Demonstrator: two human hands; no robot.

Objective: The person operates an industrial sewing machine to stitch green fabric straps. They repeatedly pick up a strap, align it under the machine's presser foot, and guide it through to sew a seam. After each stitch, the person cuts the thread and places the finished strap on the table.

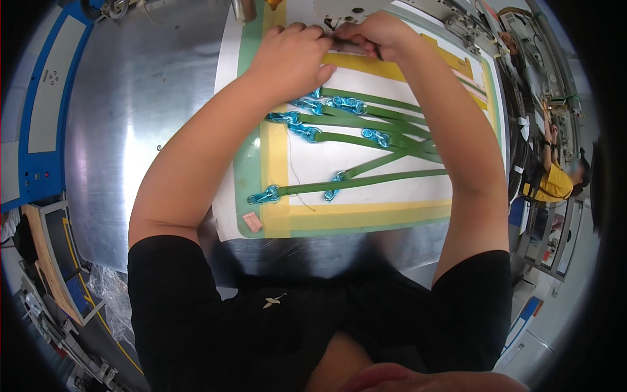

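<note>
Green straps (pixel 385 140) lie spread like a fan on the white board (pixel 366 189), and each one ends in a shiny blue clip (pixel 264 195). We think they are laid out flat so they do not tangle. The board has a yellow and green edge and rests on the shiny metal table (pixel 144 111), right in front of us.

Our left hand (pixel 290 55) is at 12 o'clock, curled into a loose fist with its fingertips pressed down on the top edge of the board, maybe to keep it from sliding. Our right hand (pixel 375 32) is right beside it, touching it. Its fingers are pinching a thin dark tool (pixel 356 44). The tool looks small, so both hands stay close together.

A small pink piece (pixel 253 222) sits at 7 o'clock on the board's corner. Far off at 3 o'clock, a person in a yellow shirt (pixel 555 183) works at another bench.
</note>
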